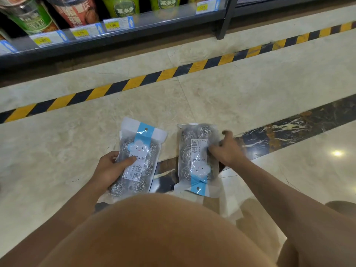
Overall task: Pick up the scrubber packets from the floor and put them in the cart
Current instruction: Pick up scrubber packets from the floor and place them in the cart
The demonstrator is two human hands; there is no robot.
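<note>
Left fingers: our left hand grips the left scrubber packet, thumb across its label.
Right fingers: our right hand pinches the right scrubber packet at its edge.
Packets: side by side, low over the floor.
Beyond: striped tape, then a shelf.

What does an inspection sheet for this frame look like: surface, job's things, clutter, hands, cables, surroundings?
Surface: pale marble floor with a dark inlaid band.
Job's things: left packet and right packet, both steel scrubbers, hang tabs pointing opposite ways; cart not in view.
Clutter: nothing seen.
Hands: left hand grips the left packet; right hand grips the right packet's edge.
Cables: nothing seen.
Surroundings: shelf with price tags and snack packs; hazard stripe on the floor.
</note>
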